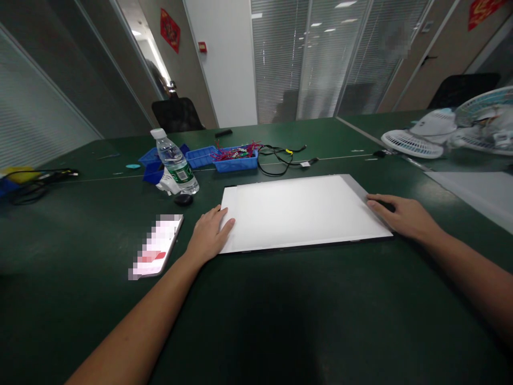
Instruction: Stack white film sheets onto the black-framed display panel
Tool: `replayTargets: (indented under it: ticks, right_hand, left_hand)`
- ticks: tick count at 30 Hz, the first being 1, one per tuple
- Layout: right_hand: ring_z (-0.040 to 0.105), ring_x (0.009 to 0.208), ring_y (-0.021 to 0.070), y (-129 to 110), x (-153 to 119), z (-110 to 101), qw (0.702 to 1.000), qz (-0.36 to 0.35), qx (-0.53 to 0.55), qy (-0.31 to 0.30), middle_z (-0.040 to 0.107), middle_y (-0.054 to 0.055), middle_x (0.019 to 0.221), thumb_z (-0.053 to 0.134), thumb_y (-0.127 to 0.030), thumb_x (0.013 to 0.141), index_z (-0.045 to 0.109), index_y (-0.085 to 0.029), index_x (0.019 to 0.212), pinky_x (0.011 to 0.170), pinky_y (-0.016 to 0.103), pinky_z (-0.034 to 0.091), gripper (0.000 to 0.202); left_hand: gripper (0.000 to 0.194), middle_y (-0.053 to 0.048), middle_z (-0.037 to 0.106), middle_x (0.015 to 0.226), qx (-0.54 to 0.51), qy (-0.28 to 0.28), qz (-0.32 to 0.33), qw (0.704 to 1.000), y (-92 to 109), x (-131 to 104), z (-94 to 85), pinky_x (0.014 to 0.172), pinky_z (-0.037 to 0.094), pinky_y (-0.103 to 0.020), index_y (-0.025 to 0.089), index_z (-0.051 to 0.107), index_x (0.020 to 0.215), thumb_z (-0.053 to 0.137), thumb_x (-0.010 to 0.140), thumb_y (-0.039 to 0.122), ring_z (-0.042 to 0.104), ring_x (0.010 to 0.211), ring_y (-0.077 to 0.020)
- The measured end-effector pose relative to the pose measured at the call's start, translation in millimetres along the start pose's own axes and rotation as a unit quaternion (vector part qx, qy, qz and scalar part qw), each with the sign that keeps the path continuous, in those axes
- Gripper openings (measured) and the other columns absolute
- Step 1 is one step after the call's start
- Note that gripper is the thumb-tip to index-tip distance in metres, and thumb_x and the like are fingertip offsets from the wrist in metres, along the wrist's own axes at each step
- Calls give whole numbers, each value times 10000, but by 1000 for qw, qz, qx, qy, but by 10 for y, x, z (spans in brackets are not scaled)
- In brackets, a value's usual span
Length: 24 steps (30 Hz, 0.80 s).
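Note:
A thin white rectangular panel with a dark lower edge lies flat on the green table in front of me. My left hand grips its left edge, thumb resting on the white face and fingers along the side. At the opposite edge, my right hand holds the panel's right side between thumb and fingers. Something dark shows between that thumb and the index finger; I cannot make out what it is. A greyish strip runs along the panel's right side.
Left of the panel lie a lit phone and a black mouse. A water bottle stands behind them. Further back are blue trays with red wires and a black cable. White fan parts sit at the right rear.

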State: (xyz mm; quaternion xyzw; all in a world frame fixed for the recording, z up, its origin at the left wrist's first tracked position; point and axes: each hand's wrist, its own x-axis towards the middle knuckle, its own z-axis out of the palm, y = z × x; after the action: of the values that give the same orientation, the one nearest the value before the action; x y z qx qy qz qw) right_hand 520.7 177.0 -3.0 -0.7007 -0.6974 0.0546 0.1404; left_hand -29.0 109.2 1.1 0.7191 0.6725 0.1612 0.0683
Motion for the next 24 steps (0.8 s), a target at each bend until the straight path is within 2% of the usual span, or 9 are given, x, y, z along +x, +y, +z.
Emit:
replayTargets:
  ticks: [2, 4, 7, 10, 14, 20, 24]
  right_hand:
    - [674, 858, 295, -33, -26, -22, 1000, -1, 11, 5, 722, 105, 1272, 380, -794, 945, 702, -260, 1413, 782, 463, 546, 779]
    - [665, 831, 276, -58, -47, -35, 1000, -10, 25, 8, 730, 89, 1252, 387, -793, 942, 710, -273, 1399, 746, 433, 535, 764]
    - [668, 882, 266, -68, -54, -36, 999, -19, 46, 19, 706, 59, 1322, 406, -769, 940, 707, -286, 1397, 775, 413, 537, 729]
    - [667, 941, 282, -44, -29, -24, 998, -1, 48, 41, 651, 85, 1417, 415, -751, 940, 650, -270, 1469, 848, 442, 539, 753]
    - [669, 879, 293, 9, 15, 3, 998, 35, 48, 27, 705, 112, 1303, 415, -743, 949, 620, -273, 1506, 855, 482, 546, 757]
    - [618, 1246, 346, 78, 57, 26, 994, 70, 80, 36, 585, 102, 1503, 367, -723, 980, 568, -235, 1542, 1095, 521, 480, 771]
    - [585, 1320, 331, 87, 55, 17, 994, 49, 102, 9, 584, 52, 1513, 459, -705, 948, 595, -250, 1510, 1141, 484, 464, 736]
  left_hand:
    - [722, -207, 450, 1642, 4, -5, -1, 1000, 6, 1, -5, 1273, 268, -558, 101, 538, 1515, 311, 1045, 600, 415, 1527, -350]
    - [737, -210, 434, 1652, 6, -10, -1, 1000, 5, 4, -4, 1274, 262, -557, 102, 535, 1520, 301, 1044, 614, 401, 1536, -353]
    - [737, -209, 420, 1662, 13, -12, 1, 1000, -11, 12, 10, 1275, 256, -554, 104, 528, 1530, 302, 1044, 611, 392, 1542, -352]
    - [737, -211, 408, 1669, 19, -12, 4, 1000, -26, 17, 25, 1272, 258, -555, 104, 512, 1543, 298, 1047, 605, 389, 1544, -355]
    - [748, -213, 377, 1685, 19, -16, 0, 1000, -22, 15, 24, 1266, 268, -552, 95, 478, 1565, 295, 1051, 607, 377, 1552, -361]
    - [747, -208, 375, 1687, 23, -18, 0, 1000, -31, 12, 35, 1275, 257, -531, 86, 458, 1576, 305, 1051, 596, 377, 1555, -351]
    - [743, -197, 389, 1682, 21, -13, 5, 1000, -51, 20, 43, 1274, 257, -547, 96, 468, 1564, 329, 1041, 606, 384, 1549, -351]
